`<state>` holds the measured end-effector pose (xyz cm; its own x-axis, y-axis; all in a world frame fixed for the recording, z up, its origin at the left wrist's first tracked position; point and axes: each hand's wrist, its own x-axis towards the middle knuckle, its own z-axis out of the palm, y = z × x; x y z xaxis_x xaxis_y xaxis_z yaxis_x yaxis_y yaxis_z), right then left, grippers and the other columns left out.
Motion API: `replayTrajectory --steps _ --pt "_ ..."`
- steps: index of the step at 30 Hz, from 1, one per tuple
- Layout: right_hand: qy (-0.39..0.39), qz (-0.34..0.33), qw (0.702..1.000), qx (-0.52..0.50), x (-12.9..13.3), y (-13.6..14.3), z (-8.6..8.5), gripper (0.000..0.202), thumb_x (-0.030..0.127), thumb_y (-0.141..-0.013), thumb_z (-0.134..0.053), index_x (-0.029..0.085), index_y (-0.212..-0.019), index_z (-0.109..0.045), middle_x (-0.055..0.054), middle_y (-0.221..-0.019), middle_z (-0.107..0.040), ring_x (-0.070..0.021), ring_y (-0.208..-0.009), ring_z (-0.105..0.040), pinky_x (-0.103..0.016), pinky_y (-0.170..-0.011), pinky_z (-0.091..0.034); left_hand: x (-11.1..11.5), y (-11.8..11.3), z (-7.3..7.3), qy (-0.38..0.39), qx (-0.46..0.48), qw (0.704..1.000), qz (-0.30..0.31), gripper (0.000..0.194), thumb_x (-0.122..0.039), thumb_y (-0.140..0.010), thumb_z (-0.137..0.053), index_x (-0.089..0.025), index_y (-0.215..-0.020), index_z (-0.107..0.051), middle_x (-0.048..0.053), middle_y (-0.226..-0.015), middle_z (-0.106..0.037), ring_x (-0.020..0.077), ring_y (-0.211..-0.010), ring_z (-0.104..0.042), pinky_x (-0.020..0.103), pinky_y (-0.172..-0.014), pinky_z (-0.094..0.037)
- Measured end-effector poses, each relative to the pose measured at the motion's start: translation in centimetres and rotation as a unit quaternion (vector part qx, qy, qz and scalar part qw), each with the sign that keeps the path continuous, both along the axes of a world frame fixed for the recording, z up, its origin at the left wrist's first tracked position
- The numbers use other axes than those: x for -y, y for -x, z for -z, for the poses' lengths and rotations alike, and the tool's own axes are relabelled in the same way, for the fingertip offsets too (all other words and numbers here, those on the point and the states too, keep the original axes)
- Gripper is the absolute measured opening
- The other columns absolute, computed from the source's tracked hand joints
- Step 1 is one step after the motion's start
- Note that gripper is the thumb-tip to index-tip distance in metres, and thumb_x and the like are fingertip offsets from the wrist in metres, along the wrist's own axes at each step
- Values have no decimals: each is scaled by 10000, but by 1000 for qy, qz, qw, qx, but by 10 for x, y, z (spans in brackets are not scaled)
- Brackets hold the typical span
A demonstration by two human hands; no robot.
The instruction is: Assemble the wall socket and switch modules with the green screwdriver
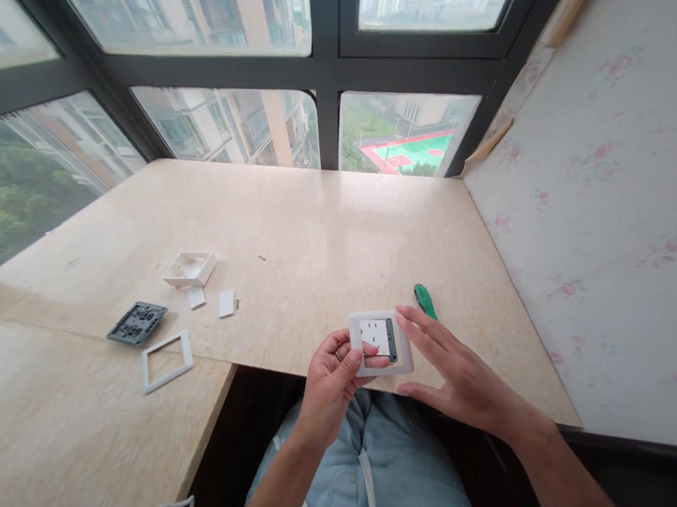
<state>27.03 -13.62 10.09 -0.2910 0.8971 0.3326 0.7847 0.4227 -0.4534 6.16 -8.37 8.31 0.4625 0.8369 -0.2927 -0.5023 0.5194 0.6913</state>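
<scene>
Over the front edge of the bench (310,216), the left hand (330,375) pinches the white frame (405,353) with the socket insert (374,331) behind it, probably steadying both; the right hand (456,366), loosely open (fingertip at the frame's corner), grips nothing.

White frame (405,350) between both hands (330,372)
</scene>
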Motion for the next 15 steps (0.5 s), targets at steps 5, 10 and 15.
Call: replayTrajectory --steps 5,10,15 --pt "58 19 998 -35 -8 -9 13 942 313 -878 -710 274 -1620 -130 -142 -1603 -381 -330 -1479 -362 -540 -1155 -422 -12 -2 -1 29 5 999 19 395 -291 -764 -861 -154 -1054 -632 58 -938 -756 205 -806 -780 302 -759 -636" --pt "82 -2 994 -73 -24 -14 18 953 321 -874 -712 283 -1620 -120 -134 -1629 -337 -325 -1475 -370 -557 -1167 -397 -24 -2 -5 57 -5 998 18 355 -232 -783 -836 -146 -1050 -619 72 -954 -760 207 -827 -781 281 -746 -639" --pt "64 -2 995 -77 -34 -15 10 933 348 -867 -718 282 -1613 -162 -121 -1628 -340 -320 -1497 -324 -559 -1182 -372 -32 -5 -9 57 -22 998 7 349 -230 -784 -833 -153 -1039 -608 72 -951 -760 200 -833 -779 253 -719 -632"
